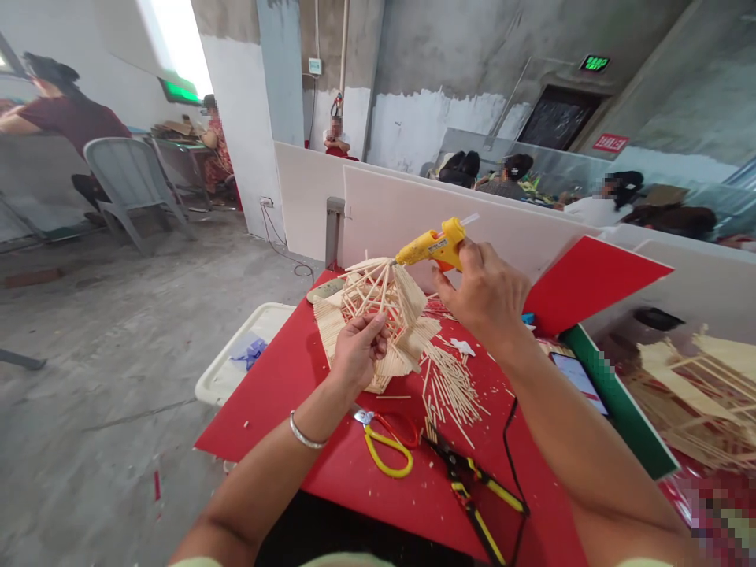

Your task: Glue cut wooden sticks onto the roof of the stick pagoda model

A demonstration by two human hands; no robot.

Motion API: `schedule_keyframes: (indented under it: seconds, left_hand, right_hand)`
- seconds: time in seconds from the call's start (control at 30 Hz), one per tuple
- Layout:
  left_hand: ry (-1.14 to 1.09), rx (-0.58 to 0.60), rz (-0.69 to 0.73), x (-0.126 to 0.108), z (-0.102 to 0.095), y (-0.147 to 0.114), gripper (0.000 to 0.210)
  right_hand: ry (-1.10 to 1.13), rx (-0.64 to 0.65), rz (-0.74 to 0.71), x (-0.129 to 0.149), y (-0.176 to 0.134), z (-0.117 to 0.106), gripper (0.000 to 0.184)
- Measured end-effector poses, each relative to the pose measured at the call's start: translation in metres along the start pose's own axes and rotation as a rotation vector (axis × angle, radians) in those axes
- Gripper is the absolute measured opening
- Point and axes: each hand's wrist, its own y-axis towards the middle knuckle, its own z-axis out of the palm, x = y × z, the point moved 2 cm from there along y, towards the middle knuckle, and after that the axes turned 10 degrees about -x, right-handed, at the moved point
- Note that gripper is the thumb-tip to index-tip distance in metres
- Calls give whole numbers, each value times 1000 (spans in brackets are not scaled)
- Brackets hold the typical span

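Observation:
My right hand is wrapped round a yellow hot glue gun, whose clear glue stick pokes out at the back. The gun's nozzle meets the peak of a pale model built of thin wooden sticks, with a pleated-looking roof or skirt spreading round it. My left hand, a silver bangle at its wrist, pinches a wooden stick on the model's near side. Loose wooden sticks lie heaped to the right of the model.
On the red tabletop lie scissors with yellow and red handles and black-yellow pliers. A phone rests by a green board. Beyond stands a white partition. A white tray is left; several people sit farther off.

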Motion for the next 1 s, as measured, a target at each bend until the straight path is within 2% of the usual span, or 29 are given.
schedule_keyframes:
  seconds: [0.23,1.0]
  left_hand:
    - [3,15,9,1,0,1,37]
    - [17,-5,52,-1,2,0,40]
  right_hand:
    - [-8,5,-31,0,-2,-2,47]
    - [22,18,-8,0,-3,1,46]
